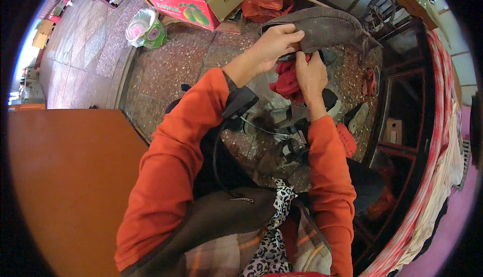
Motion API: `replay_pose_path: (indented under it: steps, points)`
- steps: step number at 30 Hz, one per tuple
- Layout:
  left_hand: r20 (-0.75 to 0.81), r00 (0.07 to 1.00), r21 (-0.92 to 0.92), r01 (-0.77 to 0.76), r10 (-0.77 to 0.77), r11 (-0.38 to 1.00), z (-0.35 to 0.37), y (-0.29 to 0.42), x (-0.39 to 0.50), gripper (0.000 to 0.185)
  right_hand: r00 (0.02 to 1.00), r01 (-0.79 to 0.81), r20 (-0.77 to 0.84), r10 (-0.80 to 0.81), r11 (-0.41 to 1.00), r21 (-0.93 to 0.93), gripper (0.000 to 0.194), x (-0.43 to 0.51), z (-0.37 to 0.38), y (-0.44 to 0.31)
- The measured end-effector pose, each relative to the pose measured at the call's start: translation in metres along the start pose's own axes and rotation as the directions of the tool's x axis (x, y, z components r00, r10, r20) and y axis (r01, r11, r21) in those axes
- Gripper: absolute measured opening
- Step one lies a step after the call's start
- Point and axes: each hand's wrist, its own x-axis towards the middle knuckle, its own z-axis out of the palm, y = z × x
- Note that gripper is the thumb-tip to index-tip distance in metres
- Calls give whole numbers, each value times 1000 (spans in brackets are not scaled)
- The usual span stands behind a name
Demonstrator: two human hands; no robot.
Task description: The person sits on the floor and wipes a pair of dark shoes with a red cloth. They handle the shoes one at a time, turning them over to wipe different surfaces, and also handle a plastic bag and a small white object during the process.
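A grey-brown piece of worn fabric or leather (328, 27), with stitch lines, is held up before me; I cannot tell what kind of article it is. My left hand (277, 46) pinches its near left edge between thumb and fingers. Just below and to the right, my right hand (312, 73) has its thumb and curled fingers at the lower edge of the same piece. Beneath the hands lies a bunched red cloth (287, 80), partly covered by the right hand. Several shoes, one a pale-soled shoe (358, 117), lie about on the speckled floor (181, 63).
A red printed carton (181, 1) and a red plastic bag (264, 5) stand beyond the hands. At left are a lined green bin (154, 35) and a brown board (75, 186). A dark cabinet frame (405, 73) runs along the right, near a metal wheel (381, 10).
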Motion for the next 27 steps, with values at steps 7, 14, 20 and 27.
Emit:
replay_pose_path:
  steps: [7, 14, 20, 27]
  points:
    - [-49, 998, 239, -34, 47, 970, -1, 18, -6, 16, 994, -32, -102, 30, 999, -25, 42, 10, -2, 12]
    - [118, 670, 971, -233, 733, 58, -22, 28, -23, 13, 969, -4, -245, -18, 996, -89, 39, 10, -37, -4]
    - [532, 633, 846, -375, 562, -379, -6, -3, -14, 13, 951, 66, -280, -127, 974, -217, 43, 5, -31, -12]
    - [-248, 839, 400, -367, 485, 840, -47, 34, -5, 35, 902, 398, -158, -402, 916, -58, 34, 22, -66, -5]
